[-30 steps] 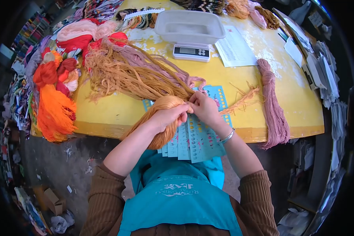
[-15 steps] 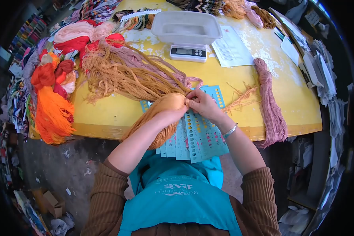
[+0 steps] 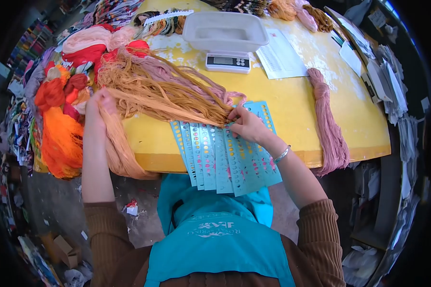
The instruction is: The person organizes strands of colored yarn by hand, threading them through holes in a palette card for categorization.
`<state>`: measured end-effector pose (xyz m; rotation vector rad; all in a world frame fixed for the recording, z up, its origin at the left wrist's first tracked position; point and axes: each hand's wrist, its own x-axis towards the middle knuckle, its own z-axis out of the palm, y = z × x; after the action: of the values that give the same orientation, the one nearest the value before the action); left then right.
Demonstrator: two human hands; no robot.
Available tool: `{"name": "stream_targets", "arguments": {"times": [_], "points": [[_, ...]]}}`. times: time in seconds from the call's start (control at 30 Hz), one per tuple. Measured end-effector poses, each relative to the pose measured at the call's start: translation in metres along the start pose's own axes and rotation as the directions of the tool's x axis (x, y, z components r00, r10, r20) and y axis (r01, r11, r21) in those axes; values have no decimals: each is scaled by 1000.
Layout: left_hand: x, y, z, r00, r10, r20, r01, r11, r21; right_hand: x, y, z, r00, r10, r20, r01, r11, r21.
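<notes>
My left hand (image 3: pixel 103 101), out at the left, is closed around a peach thread skein (image 3: pixel 120 146). The skein's loose part hangs down past the table's front edge. From this hand a band of peach strands (image 3: pixel 170 108) runs right toward the cards. My right hand (image 3: pixel 246 125) pinches the strand ends at the top of the light-blue punched cards (image 3: pixel 256 170); its fingertips partly hide the grip. The cards lie fanned out and overhang the table edge. Brown-gold threads (image 3: pixel 153 93) and mauve threads (image 3: pixel 196 76) lie just behind the band, gathering near my right fingers.
A scale (image 3: pixel 227 62) carrying a clear plastic tub (image 3: pixel 225 33) stands at the back, beside a printed sheet (image 3: pixel 282 55). One mauve skein (image 3: pixel 325 124) lies at the right. Orange thread (image 3: pixel 62 141) and red skeins (image 3: pixel 50 93) are piled at the left.
My left hand has swung from the cards to the far left, drawing the peach skein out. My right hand stays at the card tops. Loose peach ends right of the cards are gone from there.
</notes>
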<state>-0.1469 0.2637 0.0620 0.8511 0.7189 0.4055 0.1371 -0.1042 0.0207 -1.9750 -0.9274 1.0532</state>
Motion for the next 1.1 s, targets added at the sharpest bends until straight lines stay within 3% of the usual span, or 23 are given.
{"name": "stream_targets", "arguments": {"times": [0.07,0.1,0.13,0.17,0.2,0.27,0.3,0.37,0.4,0.43,0.47,0.5,0.57,0.67,0.73,0.8,0.87,0.93,0.97,1.1], "points": [[25,19,-20,971,239,30,-218,926,-309,-2,-1,1,1000,10,-18,-10,1000,-17],[26,21,-13,970,242,29,-221,924,-312,-3,-1,2,1000,8,-17,-8,1000,-21],[24,22,1,909,349,-228,-374,924,-77,-5,-3,2,1000,11,-24,-12,1000,-21],[20,22,15,761,481,-435,-445,875,190,-5,-4,2,999,13,-32,-14,1000,-19],[19,13,17,668,645,-372,-516,761,393,-5,-5,3,1000,5,-29,-6,1000,-21],[-2,-2,48,748,619,-240,-501,763,409,-5,0,5,999,-13,-50,13,1000,-10],[-21,-14,82,769,592,-241,-500,792,350,-5,3,6,999,-15,-49,15,1000,-11],[-52,-36,114,904,427,-20,-419,894,161,-4,10,11,991,-85,-106,82,996,-36],[-58,-51,119,929,343,140,-338,939,-58,-5,15,16,991,-89,-100,86,996,-37],[-62,-65,123,907,283,313,-207,944,-256,-6,19,19,974,-179,-140,166,981,-103],[-68,-78,132,877,248,412,-112,938,-327,-7,22,20,947,-269,-176,239,956,-172],[-72,-91,141,832,219,510,-7,923,-385,-8,21,22,947,-269,-176,240,955,-172],[-70,-112,154,762,169,626,101,923,-372,-11,17,28,831,-500,-245,387,835,-392],[-55,-142,168,859,-66,508,76,997,2,-7,14,33,791,-558,-249,389,774,-500],[-50,-160,186,925,-147,352,30,948,317,-5,14,35,791,-555,-260,383,779,-496],[-36,-186,189,937,-88,338,-81,888,454,-3,17,36,793,-548,-267,378,786,-489],[-20,-209,184,941,-58,333,-111,878,466,-1,22,35,767,-575,-285,436,793,-425],[5,-239,172,971,165,174,-226,382,896,2,27,34,772,-566,-289,446,806,-389],[15,-252,169,985,158,72,-120,323,939,2,30,33,777,-558,-292,454,818,-353],[16,-252,174,992,70,107,-126,406,905,-2,28,31,802,-511,-311,448,858,-253]]}}
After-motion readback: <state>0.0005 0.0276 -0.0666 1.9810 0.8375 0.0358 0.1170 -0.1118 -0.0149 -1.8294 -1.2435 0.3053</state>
